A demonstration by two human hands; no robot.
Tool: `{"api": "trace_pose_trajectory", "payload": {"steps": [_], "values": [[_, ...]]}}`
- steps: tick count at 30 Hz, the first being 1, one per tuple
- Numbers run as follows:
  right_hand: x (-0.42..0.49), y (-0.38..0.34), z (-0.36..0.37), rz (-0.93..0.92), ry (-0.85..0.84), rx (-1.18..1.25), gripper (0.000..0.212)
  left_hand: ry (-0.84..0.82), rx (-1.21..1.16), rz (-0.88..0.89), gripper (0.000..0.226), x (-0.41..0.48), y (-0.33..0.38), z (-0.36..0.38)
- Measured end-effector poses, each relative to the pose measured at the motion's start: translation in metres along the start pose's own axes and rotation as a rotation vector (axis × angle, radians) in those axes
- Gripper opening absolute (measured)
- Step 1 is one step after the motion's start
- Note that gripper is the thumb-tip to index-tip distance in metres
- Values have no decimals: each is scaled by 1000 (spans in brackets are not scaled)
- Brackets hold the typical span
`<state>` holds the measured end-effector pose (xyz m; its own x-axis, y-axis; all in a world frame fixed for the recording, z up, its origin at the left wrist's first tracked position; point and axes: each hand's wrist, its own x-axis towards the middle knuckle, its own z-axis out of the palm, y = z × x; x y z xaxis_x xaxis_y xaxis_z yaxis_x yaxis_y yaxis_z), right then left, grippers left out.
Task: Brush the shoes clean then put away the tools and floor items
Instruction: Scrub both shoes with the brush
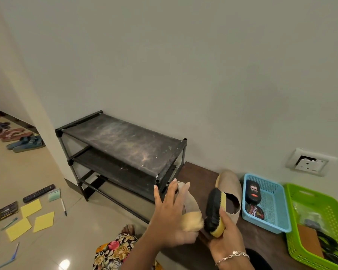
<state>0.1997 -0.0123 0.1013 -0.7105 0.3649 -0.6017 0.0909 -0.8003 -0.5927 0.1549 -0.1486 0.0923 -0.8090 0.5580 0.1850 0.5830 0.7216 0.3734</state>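
Now the left hand [170, 215] has the shoe [189, 205] up off the bench [195, 172]. Its lower fingers are tucked under the straw end, and the index and thumb stretch long beside the beige upper. The right hand [225, 238] is wrapped round the brush [215, 211], black bristles facing the shoe and just beside that straw end; whether they touch is too close to call. A bracelet [232, 256] sits on the right wrist.

Behind the brush, the second shoe [230, 189] lies on the bench, toe toward the wall. Just beside it is the blue basket [269, 221], holding a polish bottle [253, 191] and a tin [255, 211]. The green basket [320, 207] touches the blue one on the far side.

Over on the left stands the rack [121, 149], dusty on top, right against the bench. Down on the floor are the remote [39, 192], yellow notes [30, 208] and a marker [64, 207], scattered well apart from the bench. Sandals [25, 143] line the far wall.
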Motion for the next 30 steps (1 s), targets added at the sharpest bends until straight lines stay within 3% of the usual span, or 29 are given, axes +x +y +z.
{"api": "trace_pose_trajectory", "payload": {"steps": [5, 8, 12, 19, 24, 30], "values": [[-2, -3, 8, -58, -77, -100, 32, 75, -142, -30, 113, 3, -10, -11], [-2, -2, 13, 51, -139, -82, 16, 58, -6, -25, 104, 5, -21, -19], [-3, 1, 20, 58, -149, -50, 14, -2, 200, 11, 103, 11, -30, -31], [-6, -7, 21, -26, -156, -103, 20, 69, -149, 163, 99, 23, -29, -43], [4, -8, 17, -104, -121, -253, 34, 23, 74, 218, 96, 34, -40, -48], [2, -10, 28, -125, -191, -196, 21, 6, 197, 123, 99, 40, -41, -58]]}}
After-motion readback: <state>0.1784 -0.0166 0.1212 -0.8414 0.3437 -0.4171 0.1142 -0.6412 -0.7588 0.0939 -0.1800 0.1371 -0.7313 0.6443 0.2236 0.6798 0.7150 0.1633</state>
